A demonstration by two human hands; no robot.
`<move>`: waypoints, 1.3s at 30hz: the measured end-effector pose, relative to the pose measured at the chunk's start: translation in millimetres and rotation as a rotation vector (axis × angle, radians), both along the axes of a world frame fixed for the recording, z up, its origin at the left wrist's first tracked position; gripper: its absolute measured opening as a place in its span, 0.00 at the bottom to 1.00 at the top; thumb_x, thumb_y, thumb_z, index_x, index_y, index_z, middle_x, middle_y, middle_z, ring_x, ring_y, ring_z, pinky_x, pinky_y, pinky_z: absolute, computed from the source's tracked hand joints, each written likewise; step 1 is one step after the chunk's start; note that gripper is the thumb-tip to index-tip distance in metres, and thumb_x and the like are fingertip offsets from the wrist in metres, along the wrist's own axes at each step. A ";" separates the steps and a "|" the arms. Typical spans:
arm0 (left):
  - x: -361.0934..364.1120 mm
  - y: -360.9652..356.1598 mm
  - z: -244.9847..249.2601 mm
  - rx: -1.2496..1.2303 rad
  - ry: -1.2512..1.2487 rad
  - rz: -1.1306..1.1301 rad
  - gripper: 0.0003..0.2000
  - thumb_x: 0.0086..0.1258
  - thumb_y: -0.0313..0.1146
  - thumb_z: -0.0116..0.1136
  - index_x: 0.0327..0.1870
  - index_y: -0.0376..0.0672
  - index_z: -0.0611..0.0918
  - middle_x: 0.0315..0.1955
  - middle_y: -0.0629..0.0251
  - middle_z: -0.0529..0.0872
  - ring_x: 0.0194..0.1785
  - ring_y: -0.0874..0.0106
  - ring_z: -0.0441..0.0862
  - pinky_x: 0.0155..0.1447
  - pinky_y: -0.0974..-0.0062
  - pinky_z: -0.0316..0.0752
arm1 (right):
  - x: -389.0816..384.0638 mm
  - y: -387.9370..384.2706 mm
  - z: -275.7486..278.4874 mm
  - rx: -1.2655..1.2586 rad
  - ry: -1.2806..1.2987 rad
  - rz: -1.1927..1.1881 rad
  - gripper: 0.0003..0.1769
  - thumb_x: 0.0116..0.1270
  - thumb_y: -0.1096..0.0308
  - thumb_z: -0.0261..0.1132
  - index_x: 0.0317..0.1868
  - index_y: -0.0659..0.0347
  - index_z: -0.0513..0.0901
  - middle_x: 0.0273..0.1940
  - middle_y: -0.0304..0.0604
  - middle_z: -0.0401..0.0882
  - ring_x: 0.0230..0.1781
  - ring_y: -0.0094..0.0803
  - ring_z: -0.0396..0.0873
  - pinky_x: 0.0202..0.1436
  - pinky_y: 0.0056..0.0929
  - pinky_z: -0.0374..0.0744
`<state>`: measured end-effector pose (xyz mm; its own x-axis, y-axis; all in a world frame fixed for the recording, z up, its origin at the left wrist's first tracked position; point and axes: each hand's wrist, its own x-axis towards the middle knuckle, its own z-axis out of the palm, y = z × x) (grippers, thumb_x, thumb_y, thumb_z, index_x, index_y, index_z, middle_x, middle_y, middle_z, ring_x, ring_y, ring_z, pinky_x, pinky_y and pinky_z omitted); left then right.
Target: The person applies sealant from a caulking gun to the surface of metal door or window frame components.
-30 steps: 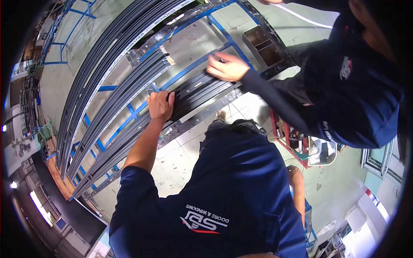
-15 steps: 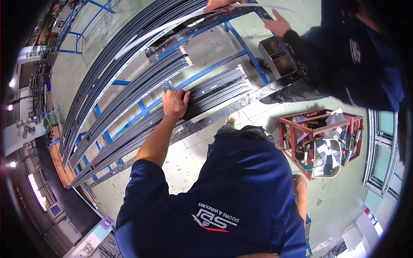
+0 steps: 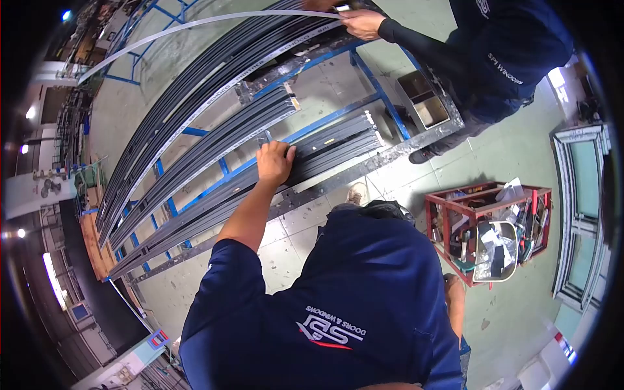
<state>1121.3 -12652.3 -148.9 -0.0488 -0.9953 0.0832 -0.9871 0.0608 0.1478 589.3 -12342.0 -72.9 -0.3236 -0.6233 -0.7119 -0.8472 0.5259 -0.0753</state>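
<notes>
My left hand is closed over the edge of a bundle of long dark profiles, the nearest of the bundles on the blue rack. Its fingers curl over the profiles, and their tips are partly hidden. Beside it lies a second, middle bundle of dark profiles with a printed white film along one edge. My right hand is low at my right side; only a bit of it shows past my shirt, and its fingers are hidden.
Across the rack, a co-worker holds a long pale strip above the far profiles. A metal box sits at the rack's end. To the right stands a red-framed cart of tools and scraps, near a window frame.
The co-worker's pale strip has lifted off the far profiles and swung to the upper left. The co-worker's outstretched hand has come onto the strip's end. My left hand stays on the same bundle.
</notes>
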 end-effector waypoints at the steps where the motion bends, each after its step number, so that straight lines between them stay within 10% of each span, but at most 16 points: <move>1: 0.7 1.0 -3.7 -0.011 -0.007 0.015 0.12 0.72 0.46 0.57 0.43 0.51 0.86 0.42 0.64 0.83 0.48 0.59 0.77 0.54 0.60 0.67 | -4.3 2.6 -4.3 -0.011 -0.007 0.015 0.13 0.66 0.62 0.58 0.40 0.61 0.85 0.41 0.59 0.84 0.44 0.57 0.82 0.49 0.50 0.79; 8: -24.4 15.0 -7.4 -0.295 0.057 0.269 0.15 0.68 0.48 0.61 0.44 0.47 0.84 0.43 0.62 0.83 0.49 0.57 0.78 0.54 0.54 0.70 | -64.3 39.7 -75.3 -0.132 -0.142 0.054 0.13 0.66 0.61 0.59 0.41 0.60 0.85 0.36 0.58 0.84 0.41 0.57 0.83 0.44 0.51 0.79; 16: -71.2 50.9 -8.5 -0.185 0.163 0.305 0.29 0.71 0.54 0.54 0.67 0.45 0.74 0.71 0.52 0.65 0.76 0.50 0.56 0.78 0.46 0.45 | -99.8 -17.9 -44.3 -0.209 0.141 0.331 0.15 0.66 0.58 0.60 0.43 0.59 0.83 0.40 0.58 0.83 0.44 0.59 0.81 0.46 0.53 0.78; 24: -92.2 201.4 0.8 0.001 0.120 0.295 0.33 0.70 0.55 0.54 0.74 0.53 0.65 0.78 0.56 0.53 0.80 0.52 0.45 0.79 0.45 0.41 | -66.7 -99.2 21.1 -0.205 -0.008 0.668 0.14 0.64 0.59 0.63 0.44 0.58 0.85 0.37 0.58 0.84 0.42 0.57 0.82 0.46 0.52 0.79; 33: -30.2 399.7 -38.0 0.743 0.369 1.112 0.36 0.71 0.62 0.48 0.74 0.49 0.65 0.70 0.56 0.70 0.76 0.52 0.60 0.76 0.38 0.45 | -39.7 -132.0 12.4 -0.371 -0.364 0.915 0.11 0.62 0.67 0.67 0.42 0.63 0.86 0.34 0.56 0.85 0.37 0.53 0.84 0.41 0.46 0.79; 39: 52.2 454.9 -112.6 0.505 0.918 1.441 0.37 0.73 0.63 0.44 0.71 0.40 0.69 0.63 0.43 0.77 0.67 0.51 0.73 0.66 0.57 0.70 | 55.7 -111.9 16.4 -0.240 -0.554 0.800 0.04 0.62 0.76 0.66 0.37 0.66 0.85 0.22 0.45 0.79 0.24 0.29 0.75 0.32 0.31 0.74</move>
<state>1173.5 -12197.4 -261.5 0.6822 -0.1397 -0.7177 0.1885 -0.9148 0.3572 645.0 -12453.9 -56.5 0.5925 -0.6596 -0.4626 -0.7588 -0.2640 -0.5955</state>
